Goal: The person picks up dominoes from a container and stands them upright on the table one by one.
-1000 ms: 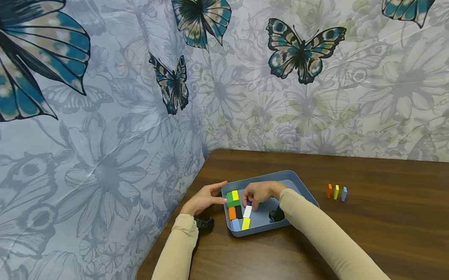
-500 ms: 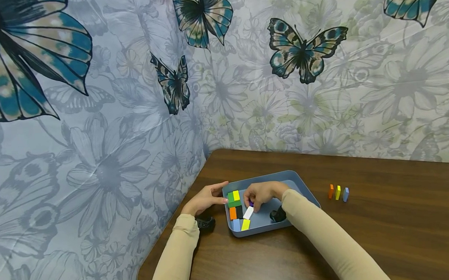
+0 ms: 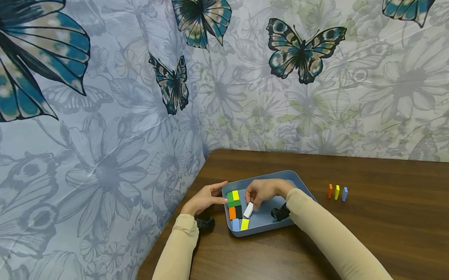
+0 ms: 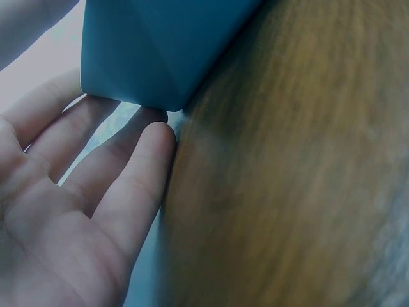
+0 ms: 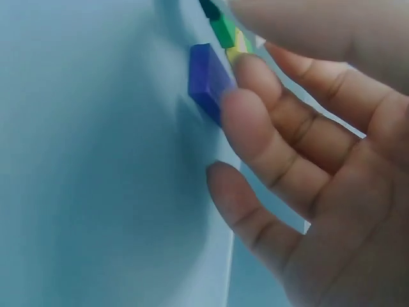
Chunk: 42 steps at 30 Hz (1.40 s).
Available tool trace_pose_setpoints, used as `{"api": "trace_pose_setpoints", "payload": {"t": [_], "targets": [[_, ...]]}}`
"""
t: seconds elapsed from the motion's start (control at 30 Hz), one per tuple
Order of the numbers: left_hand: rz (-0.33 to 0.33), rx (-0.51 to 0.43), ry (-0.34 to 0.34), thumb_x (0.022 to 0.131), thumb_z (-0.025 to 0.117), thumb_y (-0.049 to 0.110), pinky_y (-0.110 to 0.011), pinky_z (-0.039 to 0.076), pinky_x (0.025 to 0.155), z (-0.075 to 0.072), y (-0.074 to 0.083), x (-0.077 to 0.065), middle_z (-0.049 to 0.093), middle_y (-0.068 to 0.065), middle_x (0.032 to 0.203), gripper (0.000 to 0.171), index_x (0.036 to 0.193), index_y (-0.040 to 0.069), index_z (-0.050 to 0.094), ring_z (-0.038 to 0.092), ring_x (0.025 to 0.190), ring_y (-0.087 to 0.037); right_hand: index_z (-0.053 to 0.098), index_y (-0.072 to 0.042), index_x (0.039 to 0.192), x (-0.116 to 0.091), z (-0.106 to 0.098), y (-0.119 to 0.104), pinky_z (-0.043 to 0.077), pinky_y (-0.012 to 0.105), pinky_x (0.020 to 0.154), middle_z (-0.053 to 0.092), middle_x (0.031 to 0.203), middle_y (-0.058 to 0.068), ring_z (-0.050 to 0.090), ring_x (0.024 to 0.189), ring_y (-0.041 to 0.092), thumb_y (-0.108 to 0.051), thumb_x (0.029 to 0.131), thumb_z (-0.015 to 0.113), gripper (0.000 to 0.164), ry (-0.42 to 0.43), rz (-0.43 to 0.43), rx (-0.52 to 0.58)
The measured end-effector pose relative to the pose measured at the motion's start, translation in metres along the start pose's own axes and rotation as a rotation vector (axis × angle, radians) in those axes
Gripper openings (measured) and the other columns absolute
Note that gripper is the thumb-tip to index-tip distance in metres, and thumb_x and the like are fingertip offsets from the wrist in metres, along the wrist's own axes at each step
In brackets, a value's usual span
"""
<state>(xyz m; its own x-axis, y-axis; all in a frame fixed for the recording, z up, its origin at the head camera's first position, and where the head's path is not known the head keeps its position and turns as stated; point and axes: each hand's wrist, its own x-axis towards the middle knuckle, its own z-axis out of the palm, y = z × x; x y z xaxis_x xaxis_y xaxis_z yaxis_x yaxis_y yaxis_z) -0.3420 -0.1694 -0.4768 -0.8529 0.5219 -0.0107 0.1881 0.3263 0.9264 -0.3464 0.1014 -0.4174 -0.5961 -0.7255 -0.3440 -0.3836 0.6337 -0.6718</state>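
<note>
Inside the blue-grey tray (image 3: 265, 228), my right hand (image 3: 266, 189) pinches a white block (image 3: 248, 210), tilted with its upper end at the thumb and fingertips. A purple block (image 5: 203, 77) stands by the fingers in the right wrist view; the hand hides it in the head view. Left of these lie green blocks (image 3: 230, 199), a yellow block (image 3: 236, 195), an orange block (image 3: 232, 212), a black block (image 3: 239, 211), a light blue block (image 3: 235, 225) and another yellow block (image 3: 244, 224). My left hand (image 3: 204, 199) touches the tray's left end with extended fingers.
Right of the tray, an orange block (image 3: 330, 191), a yellow block (image 3: 337, 192) and a light blue block (image 3: 344, 194) stand upright on the wooden table (image 3: 400, 219). Patterned walls (image 3: 134, 161) border the table's left and back edges.
The white block has turned from its place beside the black block and now slants at my right fingertips. My right hand has shifted slightly right; my left hand keeps its place.
</note>
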Motion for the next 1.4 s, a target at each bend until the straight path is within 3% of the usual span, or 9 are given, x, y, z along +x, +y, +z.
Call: {"api": "trace_pose_setpoints", "payload": {"t": [0.27, 0.7, 1.13, 1.4], "targets": [[-0.003, 0.002, 0.002, 0.092, 0.072, 0.013, -0.054, 0.033, 0.118, -0.001, -0.002, -0.001, 0.03, -0.013, 0.164, 0.076, 0.157, 0.008, 0.034, 0.027, 0.15, -0.042, 0.068, -0.009, 0.093, -0.005, 0.001, 0.001, 0.05, 0.031, 0.081, 0.069, 0.092, 0.002, 0.058, 0.084, 0.017, -0.005, 0.087, 0.075, 0.01, 0.052, 0.002, 0.055], [0.004, -0.005, -0.004, 0.093, 0.072, 0.013, -0.054, 0.037, 0.116, -0.002, -0.004, -0.001, 0.03, -0.014, 0.164, 0.076, 0.157, 0.008, 0.033, 0.031, 0.148, -0.044, 0.067, -0.008, 0.095, -0.016, 0.0, -0.003, 0.049, 0.028, 0.075, 0.071, 0.091, 0.001, 0.057, 0.082, 0.015, -0.005, 0.088, 0.072, 0.009, 0.161, -0.05, 0.075], [0.014, -0.01, -0.016, 0.094, 0.071, 0.012, -0.054, 0.034, 0.117, -0.002, -0.005, -0.003, 0.028, -0.014, 0.164, 0.075, 0.157, 0.008, 0.032, 0.027, 0.15, -0.042, 0.068, -0.006, 0.101, -0.035, 0.0, -0.001, 0.057, 0.038, 0.086, 0.071, 0.092, 0.002, 0.063, 0.086, 0.015, -0.008, 0.092, 0.068, 0.009, 0.242, -0.12, 0.139], [0.011, -0.02, -0.019, 0.093, 0.071, 0.011, -0.055, 0.032, 0.118, -0.002, -0.003, -0.005, 0.028, -0.014, 0.165, 0.075, 0.157, 0.009, 0.033, 0.026, 0.15, -0.042, 0.067, -0.001, 0.106, -0.05, 0.001, 0.002, 0.054, 0.054, 0.091, 0.071, 0.097, 0.007, 0.063, 0.095, 0.042, -0.01, 0.095, 0.066, 0.015, 0.302, -0.214, 0.196]]}}
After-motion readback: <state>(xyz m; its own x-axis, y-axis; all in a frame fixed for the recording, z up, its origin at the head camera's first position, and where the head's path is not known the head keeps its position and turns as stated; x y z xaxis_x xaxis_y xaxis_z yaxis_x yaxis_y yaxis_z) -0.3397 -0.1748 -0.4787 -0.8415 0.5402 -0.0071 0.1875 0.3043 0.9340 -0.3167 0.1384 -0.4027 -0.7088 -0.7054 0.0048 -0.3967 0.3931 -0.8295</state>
